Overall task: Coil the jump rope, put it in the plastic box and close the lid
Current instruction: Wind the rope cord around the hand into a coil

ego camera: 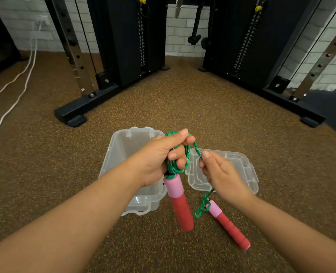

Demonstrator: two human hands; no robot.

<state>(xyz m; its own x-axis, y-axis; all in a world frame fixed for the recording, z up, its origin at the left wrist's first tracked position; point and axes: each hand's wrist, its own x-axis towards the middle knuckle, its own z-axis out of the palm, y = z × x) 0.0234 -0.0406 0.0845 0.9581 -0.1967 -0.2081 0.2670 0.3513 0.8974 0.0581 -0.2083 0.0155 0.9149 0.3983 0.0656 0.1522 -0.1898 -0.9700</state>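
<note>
My left hand grips several loops of the green jump rope, and one pink-and-red handle hangs down from that fist. My right hand pinches the free strand of rope just right of the coil. That strand runs under my right palm down to the second pink-and-red handle, which lies on the floor. The clear plastic box stands open on the floor beneath my left hand. Its clear lid lies flat beside it on the right, under my right hand.
Speckled brown rubber floor all around. Black gym machine frames and weight stacks stand behind the box on both sides. White cables trail across the floor at far left. A dark shape sits at the right edge.
</note>
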